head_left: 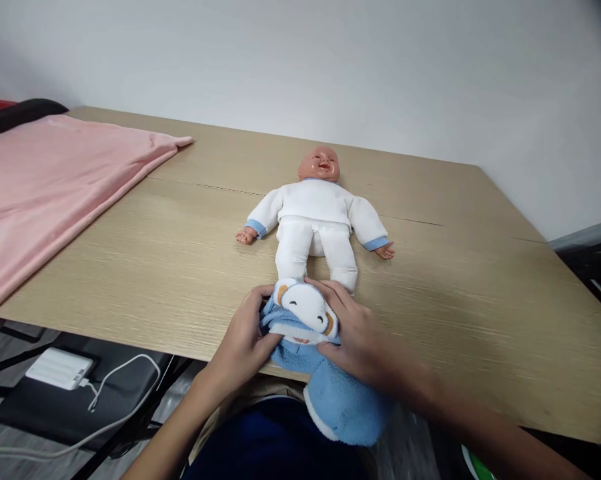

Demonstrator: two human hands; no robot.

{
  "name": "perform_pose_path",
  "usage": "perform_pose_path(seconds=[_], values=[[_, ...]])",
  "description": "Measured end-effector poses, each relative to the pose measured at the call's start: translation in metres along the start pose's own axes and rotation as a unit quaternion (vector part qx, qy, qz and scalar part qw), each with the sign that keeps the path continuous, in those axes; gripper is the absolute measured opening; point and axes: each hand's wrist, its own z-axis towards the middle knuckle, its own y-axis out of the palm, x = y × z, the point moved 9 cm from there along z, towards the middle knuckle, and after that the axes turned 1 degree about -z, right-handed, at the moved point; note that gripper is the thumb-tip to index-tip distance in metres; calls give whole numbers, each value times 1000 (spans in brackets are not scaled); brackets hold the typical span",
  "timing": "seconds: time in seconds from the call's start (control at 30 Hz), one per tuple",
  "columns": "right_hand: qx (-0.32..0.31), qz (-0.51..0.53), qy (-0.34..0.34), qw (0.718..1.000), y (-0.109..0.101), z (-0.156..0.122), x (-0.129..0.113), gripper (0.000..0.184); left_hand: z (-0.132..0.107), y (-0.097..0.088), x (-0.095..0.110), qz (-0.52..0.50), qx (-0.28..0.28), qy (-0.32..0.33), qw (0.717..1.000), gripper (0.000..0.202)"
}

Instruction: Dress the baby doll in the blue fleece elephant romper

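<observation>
A baby doll point(316, 207) lies face up on the table, dressed in a white top with blue cuffs, its arms spread and its legs toward me. At its feet I hold a pair of blue fleece doll pants point(300, 357) with a white animal-face patch, bunched up. My left hand point(247, 337) grips the left side, thumb on top. My right hand point(353, 330) grips the right side, fingers around the edge by the patch. One leg of the garment hangs down over the table's front edge. The doll's feet are hidden behind the patch and my fingers.
A pink blanket point(55, 180) covers the left part of the wooden table point(455, 313), with a black object point(23, 115) behind it. Below, a white power bank point(60, 368) with a cable rests on a black seat point(45, 413). A white wall point(300, 73) stands behind the table.
</observation>
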Motion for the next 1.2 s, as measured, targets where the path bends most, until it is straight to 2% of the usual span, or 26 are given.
perform_pose_path(seconds=[0.1, 0.17, 0.27, 0.33, 0.43, 0.53, 0.6, 0.67, 0.77, 0.87, 0.97, 1.07, 1.2], values=[[17, 32, -11, 999, -2, 2, 3, 76, 0, -6, 1, -2, 15, 11, 1000, 49], [41, 45, -22, 998, -7, 5, 5, 57, 2, -11, 5, 20, 15, 22, 999, 45], [69, 50, -51, 995, -18, 12, 3, 23, 12, -22, 15, 57, 4, 46, 997, 26], [58, 42, -71, 995, -24, 20, 0, 9, 23, -28, 23, 57, -18, 59, 996, 18], [31, 45, -106, 993, -36, 37, 1, 15, 43, -32, 28, 19, -80, 52, 995, 17], [-25, 72, -136, 988, -40, 56, 11, 20, 59, -31, 25, -20, -145, 23, 989, 23], [-77, 95, -126, 984, -36, 67, 20, 21, 67, -32, 18, -35, -172, -8, 984, 32], [-111, 120, -102, 981, -33, 75, 25, 31, 72, -35, 8, -46, -186, -40, 981, 39], [-113, 133, -92, 980, -34, 74, 16, 38, 76, -43, -2, -71, -183, -58, 979, 47], [-63, 86, -86, 991, -47, 61, 10, 39, 75, -52, -7, -86, -165, -58, 981, 57], [-18, 76, -52, 996, -65, 41, 21, 34, 76, -58, -6, -47, -147, -40, 987, 64], [-15, 138, -29, 990, -74, 24, 38, 34, 80, -57, 5, -18, -147, 1, 989, 61], [-28, 226, -15, 974, -66, 17, 55, 40, 87, -54, 38, 59, -119, 77, 988, 48]])
